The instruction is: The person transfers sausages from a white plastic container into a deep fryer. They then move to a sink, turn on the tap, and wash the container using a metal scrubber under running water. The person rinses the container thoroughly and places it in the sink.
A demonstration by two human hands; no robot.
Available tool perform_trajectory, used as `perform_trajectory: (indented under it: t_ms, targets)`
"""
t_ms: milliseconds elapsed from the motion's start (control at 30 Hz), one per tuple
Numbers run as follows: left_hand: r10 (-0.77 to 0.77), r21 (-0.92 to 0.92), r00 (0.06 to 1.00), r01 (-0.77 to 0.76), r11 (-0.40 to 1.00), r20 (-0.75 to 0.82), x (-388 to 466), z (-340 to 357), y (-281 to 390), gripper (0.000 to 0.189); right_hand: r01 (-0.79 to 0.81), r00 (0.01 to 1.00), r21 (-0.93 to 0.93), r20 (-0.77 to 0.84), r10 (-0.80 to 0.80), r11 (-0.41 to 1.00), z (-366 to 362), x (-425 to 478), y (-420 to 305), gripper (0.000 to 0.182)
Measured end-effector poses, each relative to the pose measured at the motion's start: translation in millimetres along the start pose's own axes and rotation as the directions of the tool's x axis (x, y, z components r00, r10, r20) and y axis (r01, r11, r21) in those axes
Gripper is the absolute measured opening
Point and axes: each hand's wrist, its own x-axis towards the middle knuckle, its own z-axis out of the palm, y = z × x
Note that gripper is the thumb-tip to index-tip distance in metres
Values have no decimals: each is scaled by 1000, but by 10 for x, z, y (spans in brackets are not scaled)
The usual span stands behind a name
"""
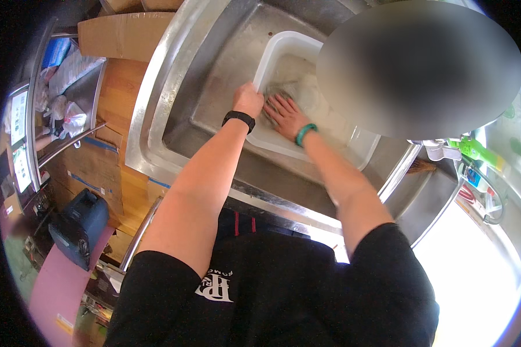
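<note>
A white plastic tub [265, 60] with cloudy water inside lies in a stainless steel sink basin [219, 89]. My left hand [248, 100], a black band at its wrist, grips the tub's near-left rim. Inside the tub, my right hand [285, 116] presses palm down, fingers extended, on a grey stringy scouring pad [282, 88] against the left end. Part of the pad is hidden under that hand, and its exact material is unclear. A green bangle [306, 133] circles my right wrist.
A second sink compartment [430, 191] holds a straw-bristled brush [421, 166]. Beyond it stand a green bottle [473, 149] and a faucet [438, 151]. Cardboard [126, 37] and a blue case [80, 227] are at left. A blurred oval hides the upper right.
</note>
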Motion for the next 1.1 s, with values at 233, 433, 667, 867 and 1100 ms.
perform_trajectory:
  t_ms: [233, 433, 667, 867, 1100]
  targets:
    - [24, -87, 999, -22, 996, 23, 59, 172, -3, 19, -649, 754, -193, -29, 657, 736, -218, -910, 1124, 69]
    - [-32, -39, 997, 35, 999, 66, 74, 133, -36, 18, -261, 963, -22, -67, 259, 965, -3, 233, 136, 62]
    - [12, 18, 1000, -12, 1000, 3, 11, 40, -63, 19, -249, 952, -90, 159, 261, 964, -293, -692, 521, 64]
    - [-2, 13, 998, 1, 1000, 56, 55, 74, 17, 22, -838, 497, 229, -57, 866, 496, -235, -802, 844, 41]
    - [-25, 63, 998, 21, 998, 53, 19, -177, -72, 33, -91, 423, 717, -601, 679, 691, -1561, -277, 642, 33]
